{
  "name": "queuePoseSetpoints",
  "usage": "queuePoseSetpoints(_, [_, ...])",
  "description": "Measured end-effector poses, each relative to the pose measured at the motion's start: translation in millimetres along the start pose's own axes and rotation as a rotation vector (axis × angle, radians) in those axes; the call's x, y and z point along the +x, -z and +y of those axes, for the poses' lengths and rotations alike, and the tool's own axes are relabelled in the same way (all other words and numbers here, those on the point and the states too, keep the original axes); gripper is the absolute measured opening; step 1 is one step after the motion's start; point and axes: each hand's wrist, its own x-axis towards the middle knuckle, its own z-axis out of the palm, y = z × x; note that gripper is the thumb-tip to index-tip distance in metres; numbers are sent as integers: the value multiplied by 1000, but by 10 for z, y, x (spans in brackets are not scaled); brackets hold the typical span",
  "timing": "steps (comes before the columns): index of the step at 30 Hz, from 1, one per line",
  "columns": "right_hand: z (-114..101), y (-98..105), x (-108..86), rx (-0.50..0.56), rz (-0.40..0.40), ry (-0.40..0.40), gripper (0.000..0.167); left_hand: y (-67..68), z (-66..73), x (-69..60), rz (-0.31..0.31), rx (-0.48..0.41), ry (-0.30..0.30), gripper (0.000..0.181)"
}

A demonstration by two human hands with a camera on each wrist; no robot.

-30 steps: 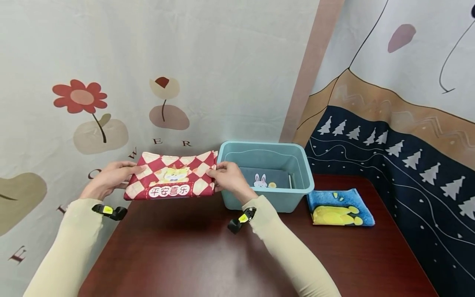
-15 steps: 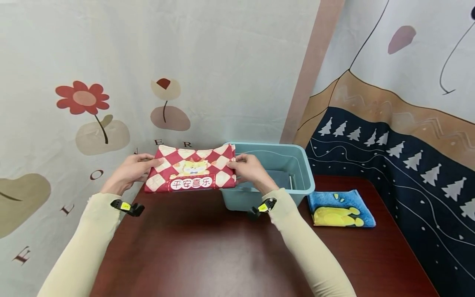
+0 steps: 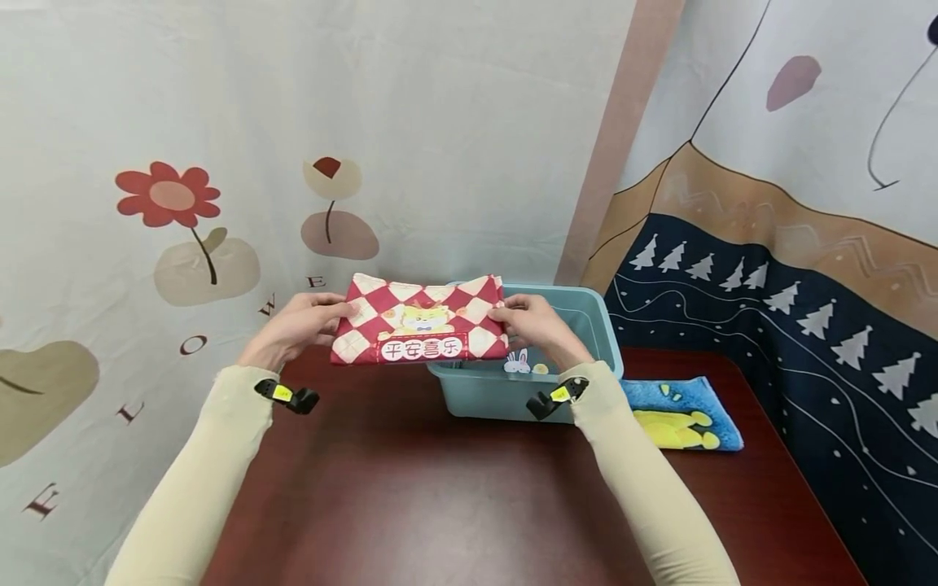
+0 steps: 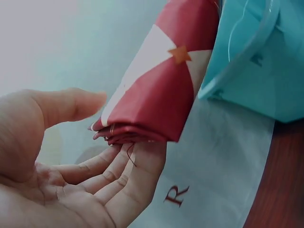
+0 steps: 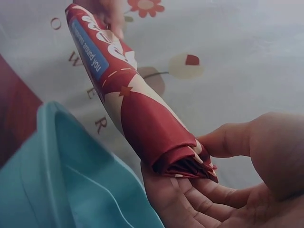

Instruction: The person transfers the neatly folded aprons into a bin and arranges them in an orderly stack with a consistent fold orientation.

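A folded red-and-cream checked cloth with a cartoon animal and white lettering is held up level in the air. My left hand pinches its left end, thumb on the near face and fingers beneath, as the left wrist view shows of the hand. At the other end my right hand grips the cloth the same way; its layered folds show in the right wrist view. The cloth hangs over the left part of a light blue plastic bin and hides some of its opening.
Inside the bin a rabbit print shows, on what looks like a flat grey-blue item. A folded blue towel with a yellow figure lies right of the bin on the dark red table. Printed curtains stand behind.
Both hands have carried the checked cloth to the right and slightly up, from left of the bin to over its left part. The bin and blue towel stay in place.
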Motion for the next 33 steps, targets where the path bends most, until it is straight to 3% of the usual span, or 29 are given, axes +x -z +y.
queuePoseSetpoints(13, [95, 500, -51, -14, -31, -7, 55, -337, 199, 168, -66, -49, -61, 63])
queuePoseSetpoints(28, [265, 948, -59, -33, -39, -51, 66, -762, 413, 338, -87, -100, -68, 70])
queuePoseSetpoints(33, [313, 1085, -32, -67, -44, -64, 65, -897, 496, 390, -68, -62, -66, 67])
